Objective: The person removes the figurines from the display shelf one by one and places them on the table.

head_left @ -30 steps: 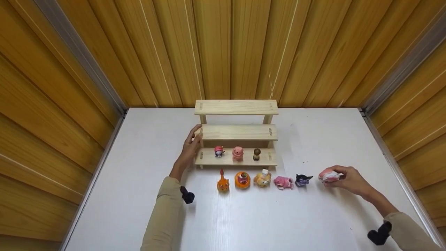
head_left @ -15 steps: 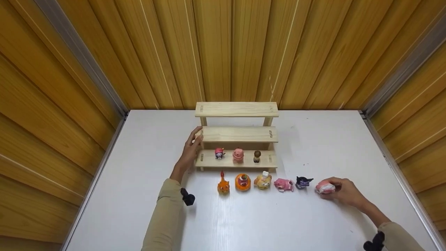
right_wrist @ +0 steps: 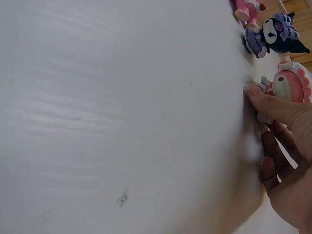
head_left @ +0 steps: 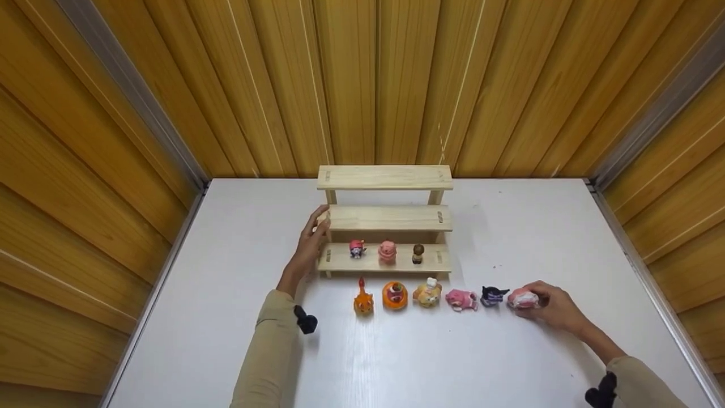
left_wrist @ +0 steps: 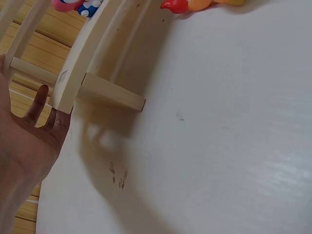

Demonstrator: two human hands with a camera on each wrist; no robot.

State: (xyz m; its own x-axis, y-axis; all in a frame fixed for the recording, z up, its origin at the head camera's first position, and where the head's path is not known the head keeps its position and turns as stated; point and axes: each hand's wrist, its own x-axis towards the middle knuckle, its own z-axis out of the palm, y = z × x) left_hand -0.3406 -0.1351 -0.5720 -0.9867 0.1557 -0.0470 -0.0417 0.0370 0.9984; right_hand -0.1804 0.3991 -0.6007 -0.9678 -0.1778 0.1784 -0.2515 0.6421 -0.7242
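Observation:
My left hand (head_left: 310, 241) holds the left end of the middle tier of a three-tier wooden display shelf (head_left: 391, 217). In the left wrist view, a few of its fingers sit behind the lowest tier. My right hand (head_left: 558, 310) pinches a pink-and-white figurine (head_left: 522, 298) low down, at the right end of a row on the white table. Thumb and fingers partly cover that figurine in the right wrist view, where its pink hood (right_wrist: 292, 85) shows. Just left of it stands a black-and-purple figurine (head_left: 491, 296), close beside it.
The row continues leftward with a pink figurine (head_left: 461, 300), a yellow one with a white hat (head_left: 427, 293), a round orange one (head_left: 395, 296) and an orange one with a red-tipped tail (head_left: 363, 303). Three small figurines, including a pink one (head_left: 387, 252), stand on the lowest tier.
My right hand has moved left and slightly down with the pink-and-white figurine, bringing it beside the black-and-purple one and turning it somewhat. The left hand keeps its place on the shelf.

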